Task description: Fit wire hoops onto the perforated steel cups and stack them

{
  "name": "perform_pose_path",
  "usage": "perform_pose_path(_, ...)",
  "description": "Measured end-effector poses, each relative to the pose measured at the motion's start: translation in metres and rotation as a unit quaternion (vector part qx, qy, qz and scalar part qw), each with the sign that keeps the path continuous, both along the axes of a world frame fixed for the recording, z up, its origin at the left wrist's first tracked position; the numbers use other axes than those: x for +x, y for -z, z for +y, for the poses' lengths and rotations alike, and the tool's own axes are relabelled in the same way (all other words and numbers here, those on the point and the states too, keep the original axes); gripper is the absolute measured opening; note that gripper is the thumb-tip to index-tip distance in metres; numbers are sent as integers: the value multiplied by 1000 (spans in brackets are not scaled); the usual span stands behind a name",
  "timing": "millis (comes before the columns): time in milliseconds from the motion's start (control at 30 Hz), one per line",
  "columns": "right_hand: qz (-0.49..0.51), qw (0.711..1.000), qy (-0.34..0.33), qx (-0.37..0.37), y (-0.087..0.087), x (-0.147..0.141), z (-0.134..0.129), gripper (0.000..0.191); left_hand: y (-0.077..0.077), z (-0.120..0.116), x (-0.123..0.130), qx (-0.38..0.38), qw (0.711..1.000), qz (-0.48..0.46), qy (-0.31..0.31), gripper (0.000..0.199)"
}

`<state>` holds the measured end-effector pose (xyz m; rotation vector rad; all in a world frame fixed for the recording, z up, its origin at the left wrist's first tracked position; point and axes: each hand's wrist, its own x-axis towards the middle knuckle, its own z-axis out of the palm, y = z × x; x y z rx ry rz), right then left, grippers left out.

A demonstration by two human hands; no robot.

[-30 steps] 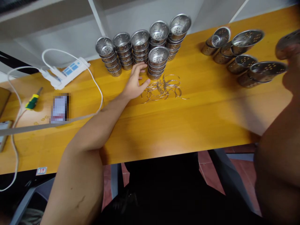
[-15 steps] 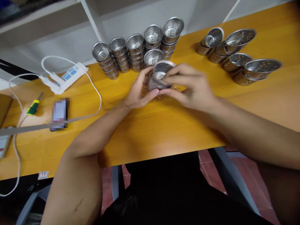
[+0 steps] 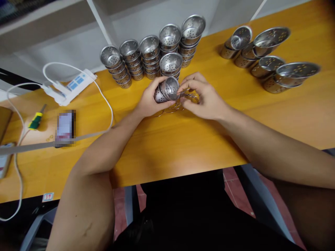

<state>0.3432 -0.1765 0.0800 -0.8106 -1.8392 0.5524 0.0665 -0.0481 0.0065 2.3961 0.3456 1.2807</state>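
Observation:
My left hand (image 3: 149, 99) is wrapped around a pair of nested perforated metal cups (image 3: 169, 89), tilted with the open mouth toward the right. Close to the cups' rim, the curled fingers of my right hand (image 3: 202, 96) pinch at thin metal wire. More loose wire loops (image 3: 171, 108) lie on the table under and between both hands. Just behind the cups stands a stack of perforated cups (image 3: 170, 62). Which wire strand is in my fingers is hard to make out.
Several cup stacks (image 3: 149, 48) stand along the back wall. Tilted and nested cups (image 3: 269, 66) are at the right. On the left of the wooden table (image 3: 157, 150) are a white power strip (image 3: 78, 85) with cords, a screwdriver (image 3: 36, 120) and a phone (image 3: 65, 127).
My right hand has drawn back from inside the cup to the wire at its right. The cups in my left hand have tipped and shifted slightly left.

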Motion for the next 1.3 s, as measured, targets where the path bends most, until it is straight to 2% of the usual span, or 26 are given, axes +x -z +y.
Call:
perform_pose_path(100,11,996,-40,-84,-10,0,-5,63,-7,-8,-1,19,999,26,2,112)
perform_pose_path(167,12,992,-62,-113,-15,-2,-8,68,-12,-13,0,25,999,36,5,108)
perform_pose_path(367,22,996,-33,-74,-12,-10,-6,79,-20,-18,2,5,997,73,0,110)
perform_pose_path(500,84,991,-16,-106,-9,-10,1,81,-15,-15,3,-15,997,73,-26,113)
perform_pose_path(667,221,951,-87,-198,-2,6,21,72,-2,-6,-1,-47,997,34,-53,119)
perform_pose_path(767,205,964,-51,-164,6,19,34,69,4,3,-8,-73,995,25,-71,113)
perform_pose_path(867,117,989,32,-82,17,29,40,70,7,16,-17,-100,990,11,-98,109)
perform_pose_path(933,47,997,57,-38,25,33,42,70,9,23,-21,-102,988,10,-112,109)
perform_pose_path(1067,-45,997,55,13,40,33,44,71,12,24,-19,-73,992,25,-104,117)
perform_pose_path(1167,-27,997,67,23,43,27,38,72,9,11,-12,-58,993,34,-97,121)
perform_pose_path(1300,-2,1000,-2,1,39,7,22,95,-2,-14,-2,-45,994,64,-78,118)
